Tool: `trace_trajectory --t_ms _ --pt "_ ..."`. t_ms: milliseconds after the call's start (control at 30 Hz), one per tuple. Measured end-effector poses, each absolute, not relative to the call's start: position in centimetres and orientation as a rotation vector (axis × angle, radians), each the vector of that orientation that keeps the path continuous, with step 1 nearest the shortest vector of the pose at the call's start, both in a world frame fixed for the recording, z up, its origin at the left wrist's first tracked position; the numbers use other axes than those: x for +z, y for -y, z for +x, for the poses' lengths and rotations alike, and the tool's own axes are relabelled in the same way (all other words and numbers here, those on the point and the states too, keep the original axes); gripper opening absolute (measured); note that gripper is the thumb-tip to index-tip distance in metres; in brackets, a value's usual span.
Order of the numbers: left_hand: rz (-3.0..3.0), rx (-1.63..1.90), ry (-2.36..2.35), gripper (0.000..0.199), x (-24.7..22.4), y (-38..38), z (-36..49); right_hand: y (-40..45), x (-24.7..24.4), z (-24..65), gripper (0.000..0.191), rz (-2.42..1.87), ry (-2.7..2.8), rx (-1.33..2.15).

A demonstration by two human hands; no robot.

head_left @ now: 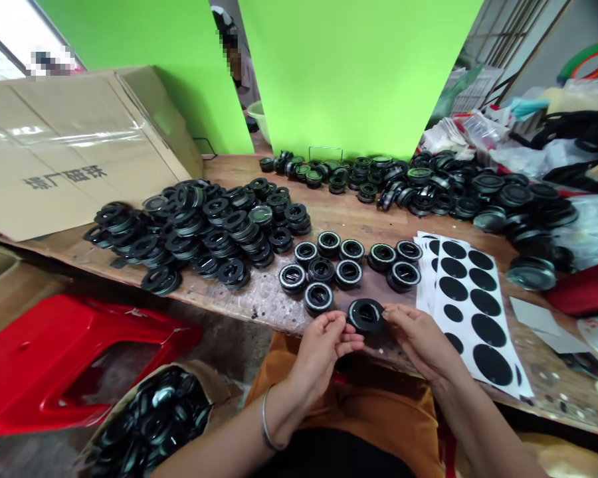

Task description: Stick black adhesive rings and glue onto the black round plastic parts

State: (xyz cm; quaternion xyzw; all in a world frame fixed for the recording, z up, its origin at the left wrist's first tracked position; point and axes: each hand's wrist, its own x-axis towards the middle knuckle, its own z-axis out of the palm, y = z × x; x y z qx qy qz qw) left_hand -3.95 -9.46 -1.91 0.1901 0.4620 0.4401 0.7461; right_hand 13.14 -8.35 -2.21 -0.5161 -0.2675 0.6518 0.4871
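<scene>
Near the table's front edge, a black ring-shaped part [351, 321] with a pale inner rim is held between both hands. My left hand [329, 342] is closed on its left edge, thumb on top and fingers beneath. At the opposite edge, my right hand [414, 332] pinches with thumb and forefinger; whether a small piece is also in that pinch cannot be seen. Just beyond the hands stand several similar round parts with pale rims [349, 273]. To the right lie white sheets of black round stickers [456, 289], some spots bare.
Black ring parts are piled at the left [222, 229], with more at the back right [428, 182]. A cardboard box [74, 146] stands at the back left, before green panels [349, 73]. Below left are a red stool [34, 352] and a bag of round parts [152, 418].
</scene>
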Motion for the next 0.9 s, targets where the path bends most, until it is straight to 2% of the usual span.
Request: trace_trajectory --t_ms 900 --pt "0.329 1.047 -0.923 0.021 -2.63 10.11 -3.00 8.58 -2.82 12.53 0.021 -1.340 0.550 1.521"
